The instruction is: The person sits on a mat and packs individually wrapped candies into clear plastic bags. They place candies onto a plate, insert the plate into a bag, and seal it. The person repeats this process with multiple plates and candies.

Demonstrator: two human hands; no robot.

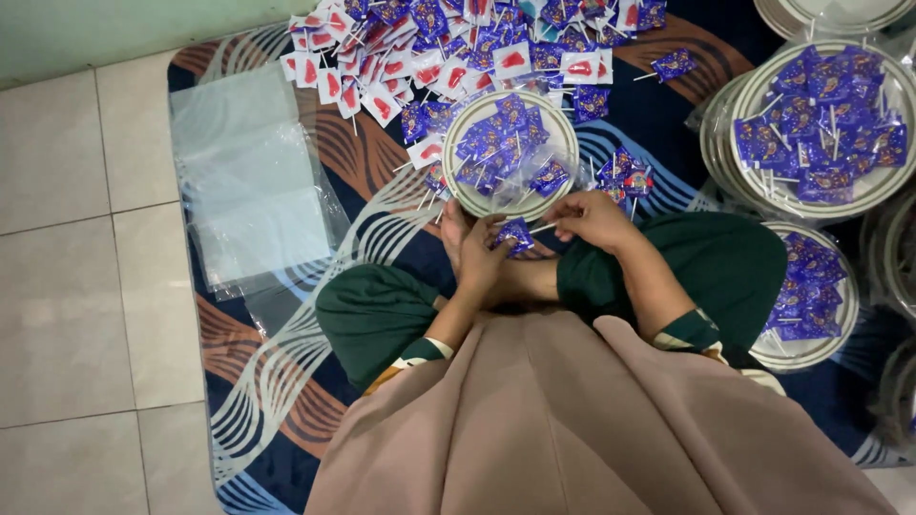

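Note:
My left hand holds a blue wrapped lollipop by its wrapper. My right hand pinches the white stick end of that same lollipop. Both hands hover just below a round plate filled with several blue wrapped lollipops and covered in clear plastic. Beyond the plate lies a big pile of loose lollipops, some in blue wrappers, some in white wrappers with red shapes.
Clear plastic bags lie stacked on the patterned mat at left. Filled, wrapped plates stand at right, another plate by my right knee. Grey floor tiles border the mat.

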